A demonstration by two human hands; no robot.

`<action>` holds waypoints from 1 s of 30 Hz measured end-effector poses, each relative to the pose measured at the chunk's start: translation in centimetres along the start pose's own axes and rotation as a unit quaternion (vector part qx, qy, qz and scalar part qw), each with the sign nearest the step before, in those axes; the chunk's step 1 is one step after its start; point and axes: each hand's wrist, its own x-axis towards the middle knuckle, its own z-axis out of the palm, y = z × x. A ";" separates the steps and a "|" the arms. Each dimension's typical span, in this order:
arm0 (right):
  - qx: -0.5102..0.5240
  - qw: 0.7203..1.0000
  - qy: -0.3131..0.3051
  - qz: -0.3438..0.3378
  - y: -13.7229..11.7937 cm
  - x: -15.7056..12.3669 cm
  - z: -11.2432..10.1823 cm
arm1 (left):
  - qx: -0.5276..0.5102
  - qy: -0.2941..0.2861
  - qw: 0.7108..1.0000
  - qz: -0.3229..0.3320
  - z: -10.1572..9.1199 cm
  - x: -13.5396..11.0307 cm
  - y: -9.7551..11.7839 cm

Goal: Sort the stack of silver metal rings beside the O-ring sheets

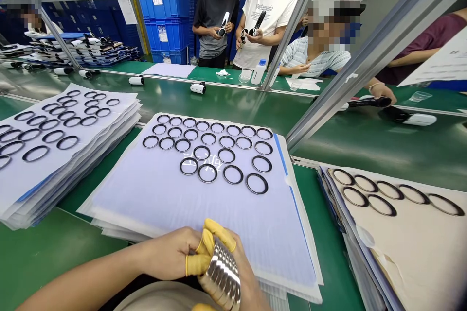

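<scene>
A stack of shiny metal rings (pixel 222 272) sits tilted between my two hands, low in the head view. My left hand (pixel 178 251) has yellow finger cots on, and its closed fingertips press against the stack's left side. Curled round the far and right side of the stack is my right hand (pixel 245 269), also with yellow finger cots; part of it is hidden behind the rings. Just beyond my hands lies a pile of white sheets (pixel 146 194). Several dark rings (pixel 232 174) lie in loose rows on its far half.
More dark rings lie on a sheet pile (pixel 91 146) at left and on a beige-topped pile (pixel 419 243) at right. A slanted metal post (pixel 350 68) rises at right. Beyond runs a green conveyor (pixel 226 102) carrying white-and-black parts; several people stand or sit behind it.
</scene>
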 end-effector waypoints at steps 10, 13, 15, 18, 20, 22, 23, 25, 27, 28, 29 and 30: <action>-0.015 0.996 -0.061 -0.071 0.0 0.9 -0.3 | 0.109 0.096 0.989 -0.005 -0.4 -0.6 0.5; 0.025 0.995 -0.074 -0.061 -1.2 1.4 -0.9 | 0.120 0.097 0.988 0.004 -0.6 -0.7 0.4; 0.045 0.993 -0.102 -0.027 -1.7 1.5 -1.2 | 0.133 0.100 0.986 -0.008 -0.7 -0.7 0.4; 0.063 0.987 -0.145 0.029 -1.6 1.2 -1.3 | 0.142 0.101 0.985 -0.010 -0.8 -0.6 0.7; 0.095 0.982 -0.157 0.044 -0.8 0.9 -1.1 | 0.145 0.101 0.984 -0.001 -0.9 -0.6 0.9; 0.145 0.973 -0.177 0.037 0.1 0.6 -0.7 | 0.151 0.102 0.983 0.006 -0.9 -0.5 1.0; 0.174 0.965 -0.193 0.033 0.4 0.5 -0.5 | 0.155 0.101 0.983 0.009 -0.9 -0.5 1.0; 0.217 0.953 -0.209 0.038 0.8 0.3 -0.2 | 0.162 0.097 0.982 0.010 -0.9 -0.5 1.2; 0.231 0.952 -0.192 0.057 0.7 0.3 0.0 | 0.173 0.090 0.981 0.014 -0.9 -0.4 1.3; 0.231 0.954 -0.177 0.068 0.6 0.3 0.1 | 0.177 0.087 0.980 0.017 -0.9 -0.4 1.4; 0.237 0.954 -0.169 0.071 0.5 0.3 0.2 | 0.181 0.084 0.980 0.020 -0.9 -0.4 1.5; 0.252 0.951 -0.166 0.070 0.4 0.3 0.3 | 0.187 0.082 0.979 0.022 -0.9 -0.4 1.6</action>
